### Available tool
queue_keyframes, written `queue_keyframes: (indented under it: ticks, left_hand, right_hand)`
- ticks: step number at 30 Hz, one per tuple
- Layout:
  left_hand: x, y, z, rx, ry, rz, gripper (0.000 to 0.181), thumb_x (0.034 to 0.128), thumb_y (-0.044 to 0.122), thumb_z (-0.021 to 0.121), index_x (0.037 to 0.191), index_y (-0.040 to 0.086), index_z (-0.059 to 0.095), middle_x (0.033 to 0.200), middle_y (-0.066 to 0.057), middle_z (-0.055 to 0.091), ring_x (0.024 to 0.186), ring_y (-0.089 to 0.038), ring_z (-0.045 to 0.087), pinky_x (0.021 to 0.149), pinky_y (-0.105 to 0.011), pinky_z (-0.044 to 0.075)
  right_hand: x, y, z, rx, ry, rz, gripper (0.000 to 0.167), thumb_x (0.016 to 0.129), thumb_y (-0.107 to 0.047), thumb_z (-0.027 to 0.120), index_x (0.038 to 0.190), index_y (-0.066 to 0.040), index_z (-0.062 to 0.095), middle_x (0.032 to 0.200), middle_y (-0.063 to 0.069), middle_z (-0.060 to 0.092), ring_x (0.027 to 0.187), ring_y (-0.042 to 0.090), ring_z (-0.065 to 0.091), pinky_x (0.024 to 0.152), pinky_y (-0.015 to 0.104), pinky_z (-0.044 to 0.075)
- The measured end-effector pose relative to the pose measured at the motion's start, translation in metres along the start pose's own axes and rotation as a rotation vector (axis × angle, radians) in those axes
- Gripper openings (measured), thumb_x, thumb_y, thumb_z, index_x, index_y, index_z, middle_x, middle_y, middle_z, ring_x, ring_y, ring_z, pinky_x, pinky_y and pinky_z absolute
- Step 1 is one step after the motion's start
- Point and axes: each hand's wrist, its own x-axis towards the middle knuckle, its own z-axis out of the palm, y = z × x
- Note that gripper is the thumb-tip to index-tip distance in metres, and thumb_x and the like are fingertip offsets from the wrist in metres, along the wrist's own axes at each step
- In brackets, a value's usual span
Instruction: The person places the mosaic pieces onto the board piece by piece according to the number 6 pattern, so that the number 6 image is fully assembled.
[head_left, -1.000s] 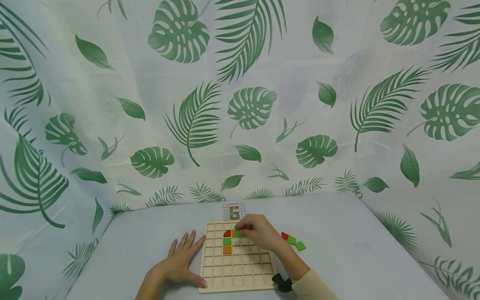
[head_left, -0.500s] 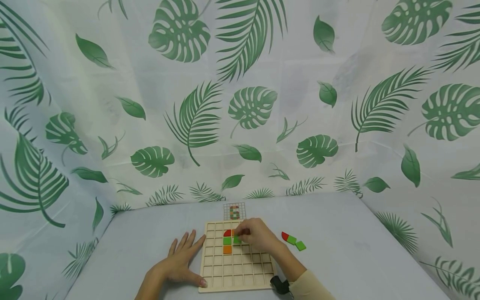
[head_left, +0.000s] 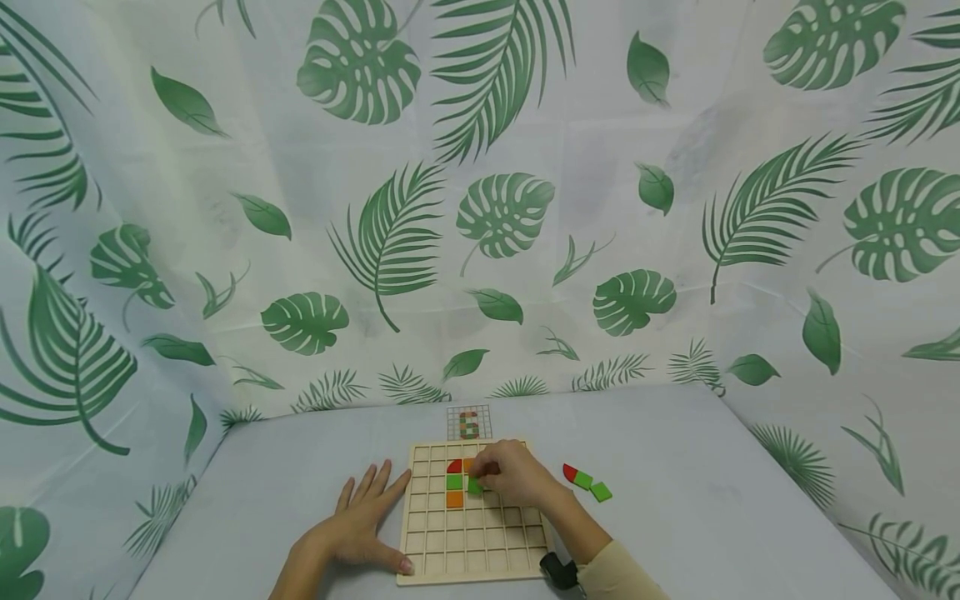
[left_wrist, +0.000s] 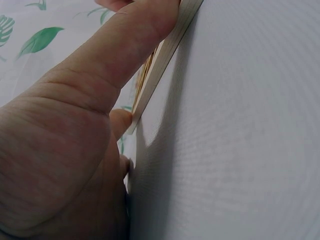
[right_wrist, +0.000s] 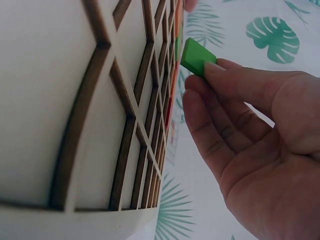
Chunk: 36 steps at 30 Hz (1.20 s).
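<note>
Green square tile (right_wrist: 196,56) sits in the right hand (head_left: 513,475), pinched between thumb and fingers above the pale wooden grid board (head_left: 474,578), presumably to keep its flat face free. Left of it, the left hand (head_left: 356,527), fingers spread, touches the board's edge, apparently steadying it. The right hand hides some cells; beyond it, the small printed grid card (head_left: 468,423) lacks clear detail.

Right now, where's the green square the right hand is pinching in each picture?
Head: the green square, low, near the middle, in the right hand.
Left wrist: it isn't in this picture.
Right wrist: the green square, upper half, just right of middle.
Shared landmark: the wooden board, in all three.
</note>
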Motion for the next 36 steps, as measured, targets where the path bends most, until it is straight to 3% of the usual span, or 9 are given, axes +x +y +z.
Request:
queue_keyframes:
  ticks: [11, 23, 36]
  left_hand:
    - [0.0, -0.0017, 0.0004, -0.01, 0.0, 0.012, 0.139, 0.0566, 0.074, 0.089, 0.167, 0.025, 0.022, 0.175, -0.019, 0.001, 0.161, -0.045, -0.006, 0.123, -0.073, -0.009]
    - [0.0003, -0.0021, 0.0004, -0.012, -0.004, 0.014, 0.139, 0.0568, 0.074, 0.089, 0.168, 0.025, 0.022, 0.175, -0.02, 0.001, 0.161, -0.046, -0.006, 0.123, -0.073, -0.009]
    - [0.0007, -0.0021, 0.0013, -0.008, -0.007, 0.003, 0.139, 0.0564, 0.075, 0.089, 0.168, 0.025, 0.022, 0.175, -0.019, 0.001, 0.161, -0.045, -0.006, 0.123, -0.073, -0.009]
  right_hand:
    - [0.0002, 0.002, 0.0014, -0.01, -0.031, 0.034, 0.012, 0.089, 0.001, 0.078, 0.09, -0.011, 0.08, 0.093, 0.001, 0.077, 0.087, 0.009, 0.064, 0.073, 0.025, 0.055]
    - [0.0008, 0.0029, 0.0008, -0.007, -0.065, -0.023, 0.012, 0.087, 0.004, 0.079, 0.088, -0.009, 0.08, 0.087, -0.001, 0.077, 0.078, 0.003, 0.062, 0.069, 0.021, 0.055]
    - [0.0013, 0.0041, 0.0042, 0.0, -0.069, -0.024, 0.013, 0.086, 0.005, 0.079, 0.09, -0.008, 0.081, 0.089, -0.001, 0.078, 0.077, 0.001, 0.063, 0.069, 0.02, 0.055]
